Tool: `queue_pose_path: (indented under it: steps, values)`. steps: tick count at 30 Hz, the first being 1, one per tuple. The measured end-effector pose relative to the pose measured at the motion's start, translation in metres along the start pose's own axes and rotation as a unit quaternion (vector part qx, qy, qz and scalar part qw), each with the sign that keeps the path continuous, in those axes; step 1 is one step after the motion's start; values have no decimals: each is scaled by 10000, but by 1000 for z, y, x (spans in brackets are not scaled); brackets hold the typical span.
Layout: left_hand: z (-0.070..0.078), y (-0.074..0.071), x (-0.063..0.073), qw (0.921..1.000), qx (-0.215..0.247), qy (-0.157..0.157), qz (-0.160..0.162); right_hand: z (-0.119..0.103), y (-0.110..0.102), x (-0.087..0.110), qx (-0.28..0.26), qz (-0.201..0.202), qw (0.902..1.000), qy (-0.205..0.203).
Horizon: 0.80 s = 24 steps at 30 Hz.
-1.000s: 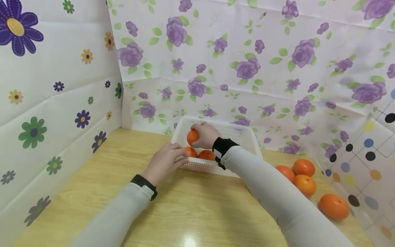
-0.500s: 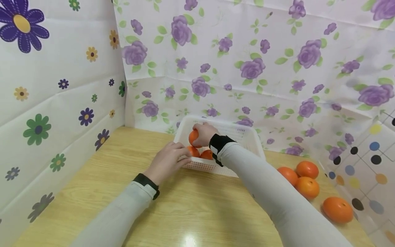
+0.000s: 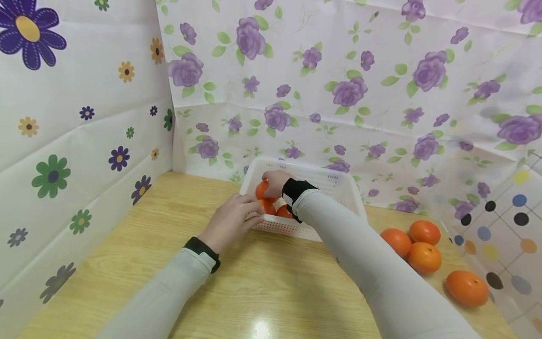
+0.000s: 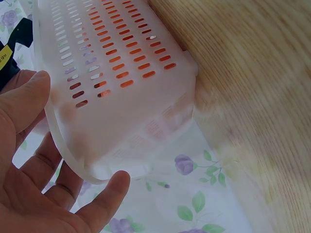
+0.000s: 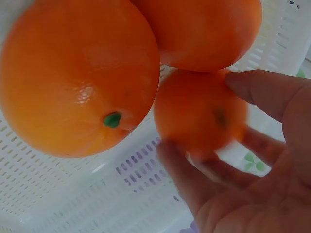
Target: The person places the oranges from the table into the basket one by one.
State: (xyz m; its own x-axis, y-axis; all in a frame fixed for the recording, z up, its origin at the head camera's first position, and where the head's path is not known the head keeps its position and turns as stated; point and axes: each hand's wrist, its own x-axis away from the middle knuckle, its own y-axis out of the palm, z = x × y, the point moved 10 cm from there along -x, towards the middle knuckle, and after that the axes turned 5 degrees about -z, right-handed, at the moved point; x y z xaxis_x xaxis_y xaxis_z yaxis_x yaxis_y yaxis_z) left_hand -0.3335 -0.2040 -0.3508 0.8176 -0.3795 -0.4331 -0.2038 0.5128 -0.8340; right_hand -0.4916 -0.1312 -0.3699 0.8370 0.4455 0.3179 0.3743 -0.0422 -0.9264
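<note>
Your right hand point(image 3: 278, 182) has shifted slightly left inside the white perforated plastic basket point(image 3: 332, 186), centre frame, grasping a round orange fruit point(image 3: 261, 189) just beside two more; placing seems unfinished. Your left hand point(image 3: 230, 219) holds the rim. Four loose orange fruits point(image 3: 425, 258) lie lower right; your pale sleeve point(image 3: 351, 240) obstructs the view.

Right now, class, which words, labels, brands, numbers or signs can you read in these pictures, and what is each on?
No text reads clearly.
Yellow label on the black strap, left wrist view: dark characters, cut off by the picture's edge, too small to read.
</note>
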Motion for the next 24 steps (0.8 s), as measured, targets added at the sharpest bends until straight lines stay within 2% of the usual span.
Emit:
queue_pose_path:
  steps: [5,13,18,24]
  values:
    - [1,-1,0,10000,-4,-17,5,-9,5,15,-331,-435,9985,34]
    - [1,-1,1,10000,55,-56,5,-5,11,17,-534,-530,9971,97]
    - [2,-1,1,9999,109,-50,14,0,10,12,-500,-565,9971,-16]
    - [4,-3,2,9997,103,136,151,5,-3,11,45,-258,9988,-411]
